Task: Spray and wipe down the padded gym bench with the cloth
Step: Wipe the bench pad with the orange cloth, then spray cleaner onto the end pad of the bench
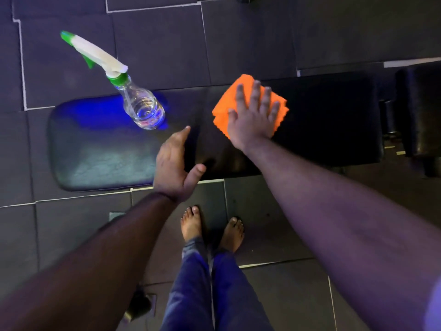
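Wiping step: right hand (250, 118) flat on cloth (238, 91), left hand (175, 168) open, empty. Next: drag across worktop (95, 151) toward spray bottle (143, 108).

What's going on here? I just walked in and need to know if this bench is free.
A person is cleaning it. Their right hand presses a folded orange cloth flat on the black padded bench. The left hand hovers open, holding nothing. A clear spray bottle stands upright on the pad's left end.
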